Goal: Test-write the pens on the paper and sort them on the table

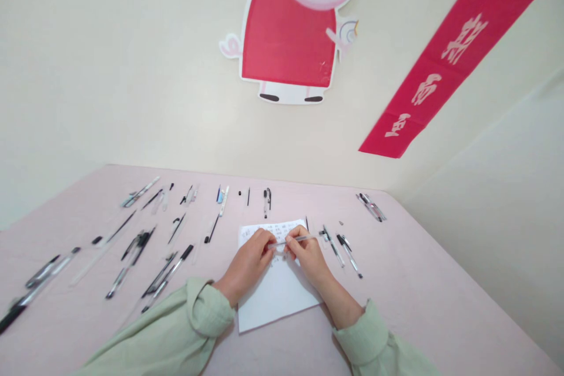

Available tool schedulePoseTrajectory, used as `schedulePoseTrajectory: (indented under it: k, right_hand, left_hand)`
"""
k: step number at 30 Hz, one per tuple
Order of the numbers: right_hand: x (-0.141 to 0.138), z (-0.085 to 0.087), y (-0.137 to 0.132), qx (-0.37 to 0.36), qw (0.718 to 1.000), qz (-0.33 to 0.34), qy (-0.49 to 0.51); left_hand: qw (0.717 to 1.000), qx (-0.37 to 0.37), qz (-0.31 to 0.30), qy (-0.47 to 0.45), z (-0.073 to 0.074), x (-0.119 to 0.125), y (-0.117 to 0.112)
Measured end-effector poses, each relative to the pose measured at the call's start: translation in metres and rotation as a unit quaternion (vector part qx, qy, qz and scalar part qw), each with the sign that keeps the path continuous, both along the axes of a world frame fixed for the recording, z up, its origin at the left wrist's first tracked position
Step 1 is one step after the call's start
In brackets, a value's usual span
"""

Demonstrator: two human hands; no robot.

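Both my hands meet over a white sheet of paper (273,296) with handwriting at its top. My left hand (249,264) and my right hand (308,255) are closed, pinching a thin clear pen (299,239) held level between them, its tip end pointing right. My left fingers grip its left end, my right fingers its middle. I wear pale green sleeves (185,329).
Several pens and pen parts lie scattered on the pink table (418,288): a spread on the left (132,252), two pens right of the paper (343,247), a pair at the far right (372,207). A cream wall with a cartoon pig cutout (291,29) and red banner (453,47) stands behind.
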State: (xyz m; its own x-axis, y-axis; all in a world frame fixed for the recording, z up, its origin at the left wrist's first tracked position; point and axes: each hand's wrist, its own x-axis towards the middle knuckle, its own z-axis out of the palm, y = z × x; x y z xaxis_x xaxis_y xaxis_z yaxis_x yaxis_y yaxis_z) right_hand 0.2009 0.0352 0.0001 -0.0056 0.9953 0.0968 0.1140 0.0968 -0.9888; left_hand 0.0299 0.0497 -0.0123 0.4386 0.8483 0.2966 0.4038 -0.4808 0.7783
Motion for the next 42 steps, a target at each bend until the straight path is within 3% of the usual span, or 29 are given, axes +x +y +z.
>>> schedulePoseTrajectory:
  k: [9,12,17,21,27,35,42]
  right_hand:
    - [0.000,-0.001,0.000,-0.009,1.000,0.017,0.025]
    - [0.003,-0.005,0.002,-0.008,0.996,0.007,0.084]
    - [0.010,0.000,0.005,-0.058,0.949,-0.021,0.309]
    - [0.013,0.005,0.005,-0.117,0.911,0.012,0.396]
    - [0.016,0.002,0.006,-0.151,0.879,0.018,0.451]
    - [0.022,0.001,0.007,-0.192,0.842,0.043,0.502]
    - [0.021,0.001,0.007,-0.196,0.835,0.058,0.511]
  left_hand:
    - [1.000,-0.013,-0.018,0.011,0.004,-0.001,-0.002]
    - [1.000,-0.016,-0.003,0.019,0.006,-0.001,-0.002]
    - [0.999,-0.004,0.038,0.034,0.007,-0.003,-0.002]
    - [0.998,-0.007,0.044,0.049,0.006,-0.004,-0.002]
    - [0.994,-0.047,0.033,0.090,0.013,-0.002,-0.003]
    - [0.987,-0.022,-0.024,0.156,0.015,0.000,-0.006]
    - [0.973,-0.017,-0.014,0.231,0.017,0.002,-0.008]
